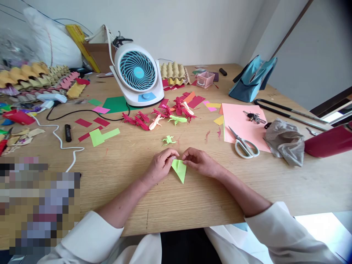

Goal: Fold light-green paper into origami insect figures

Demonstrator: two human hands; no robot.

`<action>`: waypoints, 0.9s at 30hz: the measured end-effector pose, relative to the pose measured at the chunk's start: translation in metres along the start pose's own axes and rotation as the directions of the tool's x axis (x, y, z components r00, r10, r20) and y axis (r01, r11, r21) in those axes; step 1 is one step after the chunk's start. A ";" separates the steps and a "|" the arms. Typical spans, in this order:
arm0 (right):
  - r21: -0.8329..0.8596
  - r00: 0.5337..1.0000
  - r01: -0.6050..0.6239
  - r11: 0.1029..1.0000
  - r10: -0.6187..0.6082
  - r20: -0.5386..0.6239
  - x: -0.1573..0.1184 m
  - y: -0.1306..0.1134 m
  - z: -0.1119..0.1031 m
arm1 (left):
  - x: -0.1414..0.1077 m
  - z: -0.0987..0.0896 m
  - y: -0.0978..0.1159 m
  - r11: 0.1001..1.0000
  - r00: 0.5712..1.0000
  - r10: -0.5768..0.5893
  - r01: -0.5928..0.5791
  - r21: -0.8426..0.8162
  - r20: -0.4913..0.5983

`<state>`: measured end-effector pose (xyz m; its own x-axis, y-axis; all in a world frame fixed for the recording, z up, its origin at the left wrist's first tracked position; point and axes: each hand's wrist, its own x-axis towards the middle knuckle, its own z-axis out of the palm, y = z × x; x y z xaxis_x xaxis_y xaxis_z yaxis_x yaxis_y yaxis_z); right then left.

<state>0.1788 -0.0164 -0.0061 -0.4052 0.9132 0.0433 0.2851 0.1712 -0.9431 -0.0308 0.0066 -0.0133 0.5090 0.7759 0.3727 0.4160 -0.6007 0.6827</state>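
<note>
A light green folded paper (179, 171) lies between my hands, its long point aimed toward me. My left hand (162, 163) pinches its upper left corner between thumb and fingers. At the upper right corner, my right hand (200, 161) grips the paper the same way. Just beyond my hands stands a small green origami frog (168, 140). Farther back another green origami figure (177, 119) lies among several red ones (141, 120) and a pale peach one (156, 122). The fingertips partly hide the paper's upper corners.
A white and blue fan (138, 73) stands at the back. On the right, scissors (244, 143) and keys (255, 117) rest on pink paper (232, 113), beside a grey cloth (286, 141) and a red bottle (330, 141). Green paper pieces (97, 137) and a black marker (68, 133) lie left.
</note>
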 end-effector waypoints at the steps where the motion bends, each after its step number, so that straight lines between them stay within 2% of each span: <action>1: 0.004 1.000 0.003 1.000 -0.003 0.023 0.000 0.000 -0.001 | 0.000 0.000 0.000 1.000 1.000 0.008 -0.008 0.002 0.008; 10: -0.157 0.994 0.098 0.983 -0.090 0.057 -0.001 0.002 -0.003 | 0.000 0.002 -0.001 0.996 0.991 0.083 -0.085 0.013 0.108; 12: -0.161 0.992 0.119 0.980 -0.109 0.068 -0.002 0.002 -0.005 | -0.001 0.000 -0.002 0.996 0.983 0.090 -0.093 0.012 0.158; 16: -0.133 0.986 0.090 0.987 -0.070 0.150 -0.004 0.004 -0.008 | -0.004 -0.004 -0.002 0.991 0.965 0.093 -0.113 0.069 0.245; 20: -0.148 0.975 0.108 0.983 -0.076 0.207 -0.004 0.005 -0.011 | -0.007 -0.008 -0.001 0.970 0.954 0.147 -0.190 0.150 0.260; 27: -0.363 0.958 0.222 0.905 -0.132 0.256 -0.004 -0.003 -0.008 | -0.011 -0.013 -0.003 0.948 0.919 0.237 -0.290 0.133 0.315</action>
<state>0.1865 -0.0174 -0.0012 -0.6482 0.7571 0.0814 0.4837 0.4920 -0.7239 -0.0468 0.0026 -0.0113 0.8034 0.5105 0.3065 0.3470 -0.8197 0.4556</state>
